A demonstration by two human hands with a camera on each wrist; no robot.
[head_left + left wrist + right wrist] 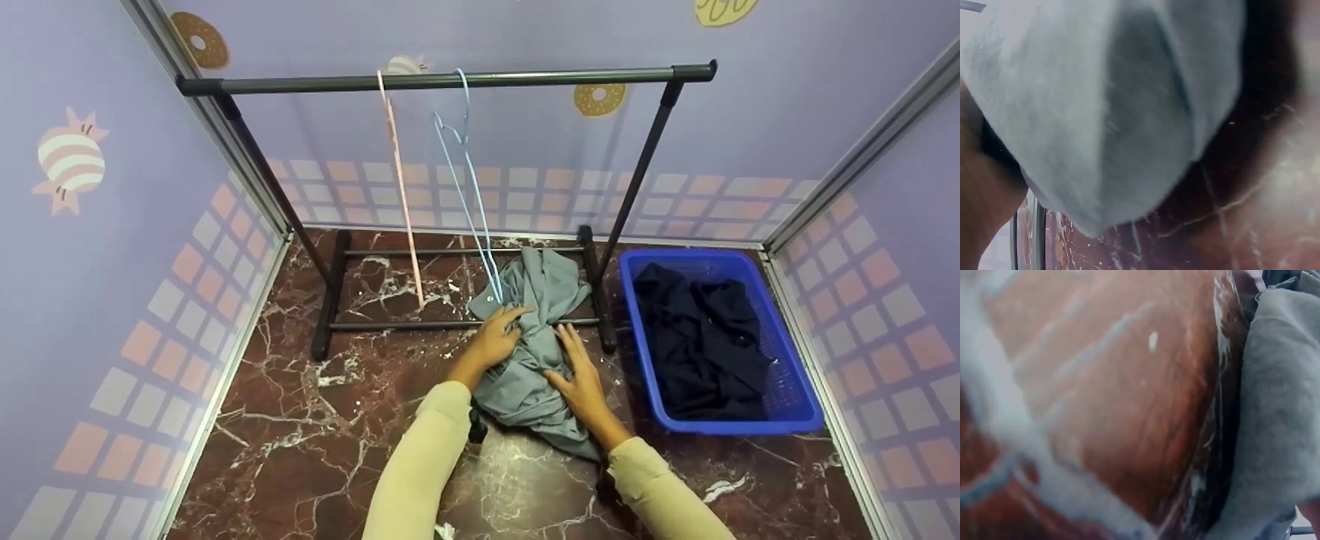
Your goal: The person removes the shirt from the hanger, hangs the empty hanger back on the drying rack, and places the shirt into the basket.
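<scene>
A crumpled grey garment [536, 352] bunches up between both hands, with one end over the lower bar of the black clothes rack. My left hand [495, 343] grips its left side, close to the lower end of a light blue hanger [480, 202] that hangs from the top bar. Against the garment's right side, my right hand [585, 386] rests with its fingers straight and thumb spread. Grey cloth [1100, 112] fills much of the left wrist view, beside part of the left hand. In the right wrist view, the cloth [1280, 394] stands along the right edge.
The black clothes rack [555, 78] stands over the dark red marbled floor [300, 450]. A pink hanger [401, 187] hangs left of the blue one. To the right, a blue plastic basket [652, 397] holds dark navy cloth [705, 345]. Patterned panels [97, 300] enclose the space.
</scene>
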